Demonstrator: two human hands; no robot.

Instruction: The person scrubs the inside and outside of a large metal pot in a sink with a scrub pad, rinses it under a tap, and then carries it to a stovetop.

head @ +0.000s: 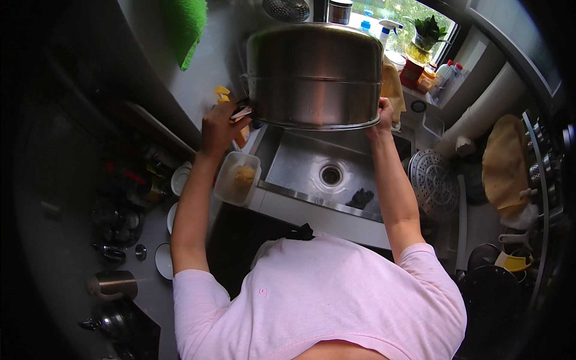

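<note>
A large stainless steel pot or steamer section [315, 85] is held up over the far part of the sink, its side wall facing me. My left hand [220, 126] grips the dark side handle [243, 110] at its left. On the other side, my right hand [381, 118] grasps the pot's lower right edge, and its fingers are partly hidden. Beneath is a stainless steel sink [301, 157] with a round drain [331, 175]. A dark scouring pad or cloth [361, 198] lies on the sink floor, right of the drain.
Left of the sink stand a plastic container [225, 182] holding a tan lump and an orange bottle with a yellow top [222, 92]. A perforated steamer plate [434, 182] leans at the right. Bottles and a potted plant [427, 33] line the windowsill. A green cloth [182, 31] hangs upper left.
</note>
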